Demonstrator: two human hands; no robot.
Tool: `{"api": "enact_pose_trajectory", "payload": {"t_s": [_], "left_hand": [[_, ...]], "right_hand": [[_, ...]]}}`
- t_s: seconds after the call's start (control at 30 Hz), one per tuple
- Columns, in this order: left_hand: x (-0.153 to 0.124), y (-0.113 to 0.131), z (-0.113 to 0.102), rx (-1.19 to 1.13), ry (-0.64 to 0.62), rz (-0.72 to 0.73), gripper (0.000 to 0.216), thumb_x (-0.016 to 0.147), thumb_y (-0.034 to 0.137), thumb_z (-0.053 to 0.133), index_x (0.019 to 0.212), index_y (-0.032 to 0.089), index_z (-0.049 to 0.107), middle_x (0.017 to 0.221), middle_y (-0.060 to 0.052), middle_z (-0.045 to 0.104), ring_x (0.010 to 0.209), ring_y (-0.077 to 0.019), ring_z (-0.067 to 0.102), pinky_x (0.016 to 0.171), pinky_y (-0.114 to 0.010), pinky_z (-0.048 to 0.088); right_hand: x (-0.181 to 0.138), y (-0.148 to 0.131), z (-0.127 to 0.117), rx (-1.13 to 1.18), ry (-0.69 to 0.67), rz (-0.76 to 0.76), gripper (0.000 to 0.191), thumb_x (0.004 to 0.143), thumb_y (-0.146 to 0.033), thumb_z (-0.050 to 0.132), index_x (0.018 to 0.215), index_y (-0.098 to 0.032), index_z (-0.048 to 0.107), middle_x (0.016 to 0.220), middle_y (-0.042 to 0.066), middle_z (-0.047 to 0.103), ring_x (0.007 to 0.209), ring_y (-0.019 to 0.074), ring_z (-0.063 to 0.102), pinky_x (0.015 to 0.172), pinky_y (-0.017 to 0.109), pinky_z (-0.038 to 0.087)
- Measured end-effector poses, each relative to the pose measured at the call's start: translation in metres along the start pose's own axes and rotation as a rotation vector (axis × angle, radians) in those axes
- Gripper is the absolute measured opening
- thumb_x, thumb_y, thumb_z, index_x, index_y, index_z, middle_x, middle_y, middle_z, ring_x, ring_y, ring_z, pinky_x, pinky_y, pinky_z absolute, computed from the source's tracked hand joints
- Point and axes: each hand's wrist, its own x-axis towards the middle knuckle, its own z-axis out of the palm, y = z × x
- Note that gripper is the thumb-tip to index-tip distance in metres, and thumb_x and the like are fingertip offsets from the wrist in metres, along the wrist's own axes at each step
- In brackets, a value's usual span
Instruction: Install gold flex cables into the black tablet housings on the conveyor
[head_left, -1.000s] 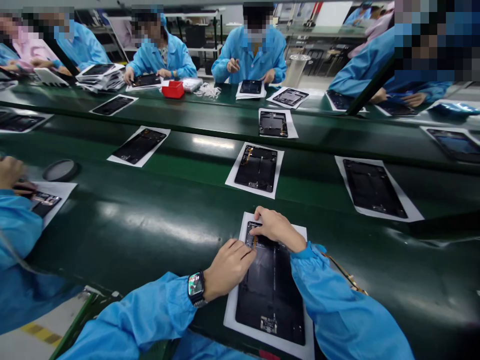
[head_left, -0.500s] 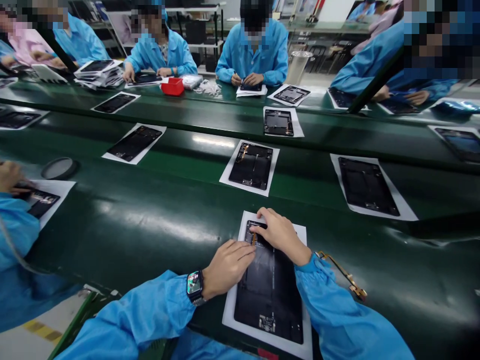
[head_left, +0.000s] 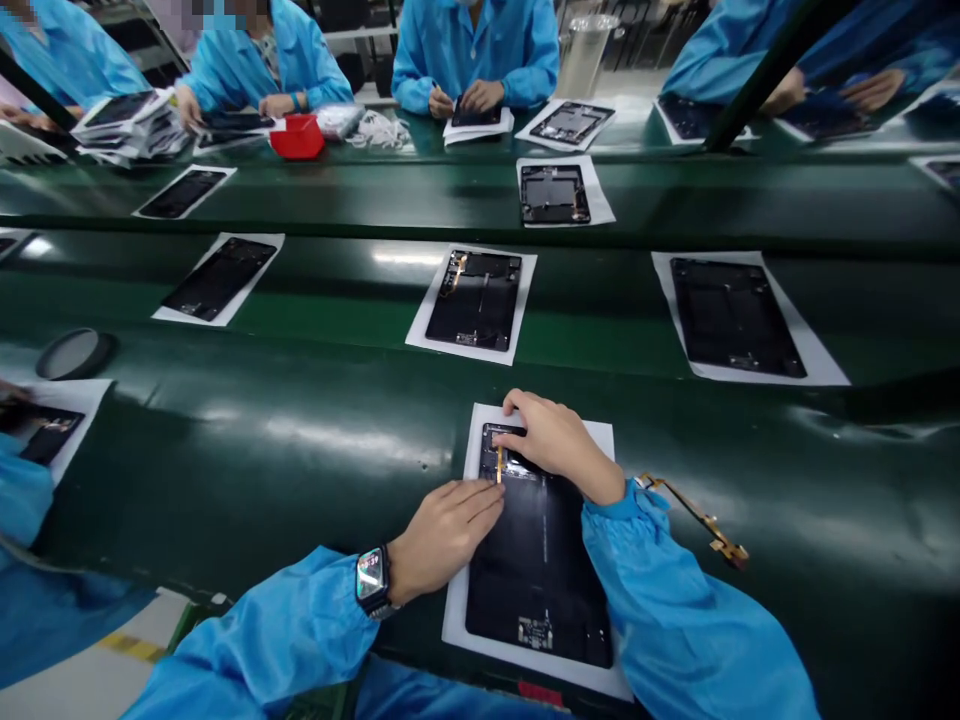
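A black tablet housing point(head_left: 536, 570) lies on a white sheet point(head_left: 456, 610) in front of me. A narrow orange flex cable point(head_left: 500, 464) runs near the housing's upper left corner. At its lower end, my left hand point(head_left: 446, 535) reaches in from the left, fingers pressed together on the cable. My right hand point(head_left: 559, 440) arches over the top of the housing, its thumb against the cable's upper end and its index finger near the top edge. The fingertips' exact grip is partly hidden. Beside my right sleeve lies a loose flex cable assembly point(head_left: 697, 517).
Beyond my hands, tablet housings on paper lie along the green line, including one housing point(head_left: 475, 300) straight ahead and another point(head_left: 739, 315) to the right. A round grey lid point(head_left: 73, 354) sits at left, near a co-worker's sleeve point(head_left: 22, 500). Several co-workers sit opposite by a red bin point(head_left: 297, 136).
The camera view has tilted downward and shifted slightly. More of the orange cable shows between my hands, which stay at the same corner of the housing.
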Motion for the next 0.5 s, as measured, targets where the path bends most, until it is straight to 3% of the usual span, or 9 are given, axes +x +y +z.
{"api": "enact_pose_trajectory", "payload": {"t_s": [0.5], "left_hand": [[0.0028, 0.0014, -0.0026, 0.071, -0.034, 0.048, 0.026, 0.099, 0.010, 0.040, 0.113, 0.008, 0.062, 0.121, -0.010, 0.066, 0.112, -0.0209, 0.062, 0.090, -0.034, 0.055]], "right_hand": [[-0.0008, -0.0012, -0.0027, -0.005, 0.023, -0.005, 0.033, 0.080, -0.039, 0.075, 0.096, -0.024, 0.051, 0.095, -0.002, 0.064, 0.074, 0.0189, 0.059, 0.055, 0.028, 0.024]]}}
